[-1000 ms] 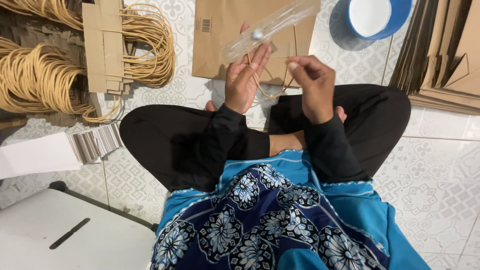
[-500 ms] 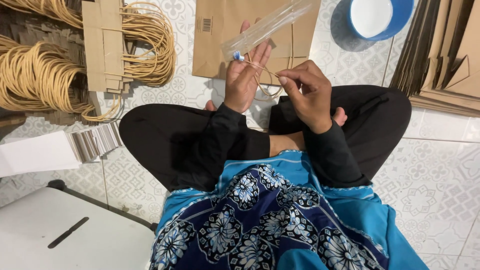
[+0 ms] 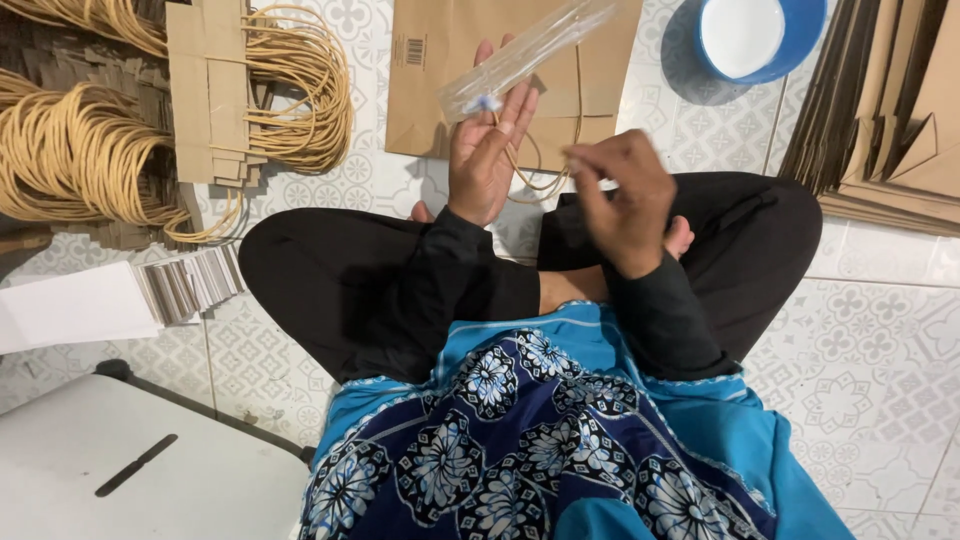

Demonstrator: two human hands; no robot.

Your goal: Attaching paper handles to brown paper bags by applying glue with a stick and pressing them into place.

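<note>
I sit cross-legged on a tiled floor. My left hand (image 3: 487,150) is raised palm up and holds a long clear plastic tube (image 3: 530,55) with a small blue tip, plus a loop of tan paper cord (image 3: 530,175) hanging beneath it. My right hand (image 3: 620,195) hovers just to the right, fingers pinched together, blurred; whether it grips the cord end I cannot tell. A flat brown paper bag (image 3: 450,70) lies on the floor beyond both hands.
Bundles of tan cord handles (image 3: 90,150) and cardboard strips (image 3: 205,90) lie at the left. A blue bowl with a white inside (image 3: 750,40) stands at the top right, next to stacked brown bags (image 3: 890,110). White paper strips (image 3: 185,285) and a white board (image 3: 120,470) lie lower left.
My right hand has pulled down and to the right, away from the left hand. The left hand has opened flatter, still with the tube and cord.
</note>
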